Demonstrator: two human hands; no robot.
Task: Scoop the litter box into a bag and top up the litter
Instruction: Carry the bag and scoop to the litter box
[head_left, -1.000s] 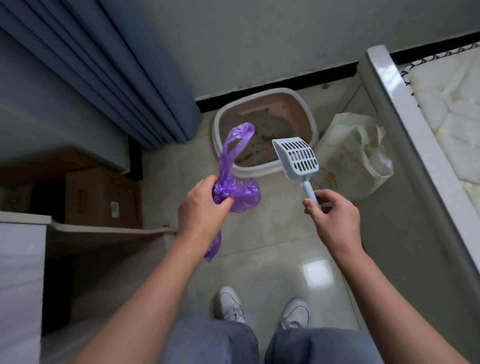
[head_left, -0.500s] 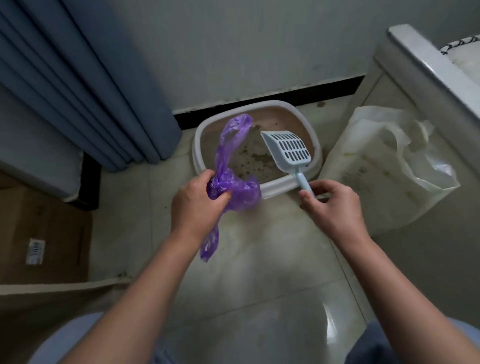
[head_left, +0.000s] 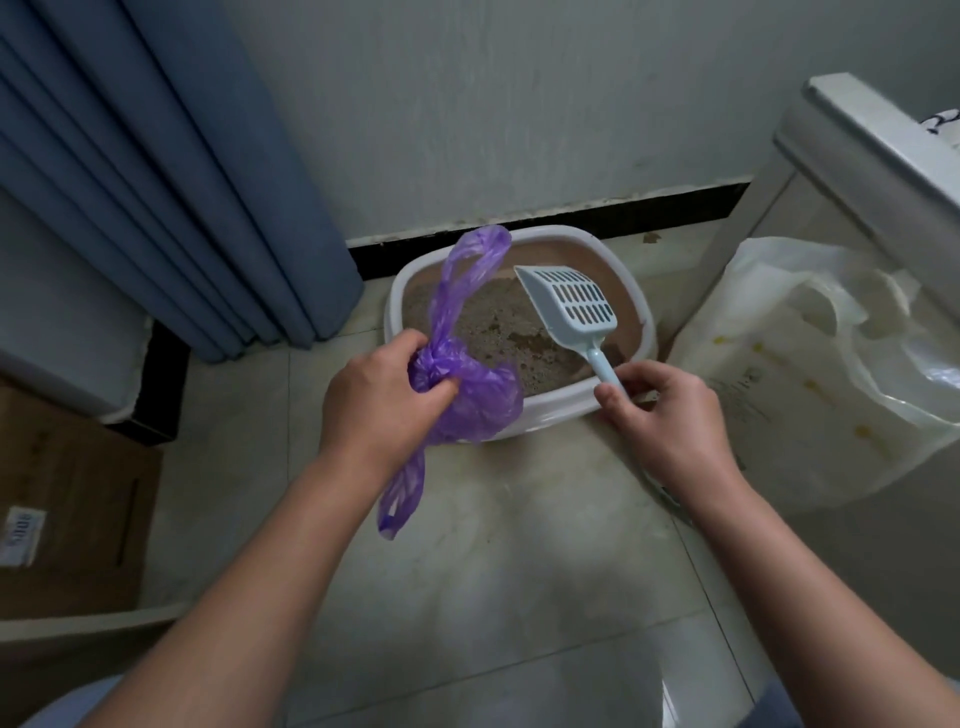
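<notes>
A white litter box (head_left: 566, 402) with grey-brown litter (head_left: 498, 332) sits on the floor against the wall. My left hand (head_left: 382, 397) grips a crumpled purple plastic bag (head_left: 467, 384) just above the box's near-left rim; one bag handle sticks up, another hangs down. My right hand (head_left: 667, 415) pinches the handle of a pale blue slotted scoop (head_left: 571, 306), whose head hovers over the litter.
A large white sack (head_left: 810, 374) stands right of the box, beside a white bed frame (head_left: 878, 156). Blue curtains (head_left: 156, 171) hang at the left, with a cardboard box (head_left: 67, 499) below them. Pale floor tiles (head_left: 519, 571) lie in front.
The view has dropped lower and closer to the litter box. Both hands, still holding the bag and scoop, now reach over the box's near rim.
</notes>
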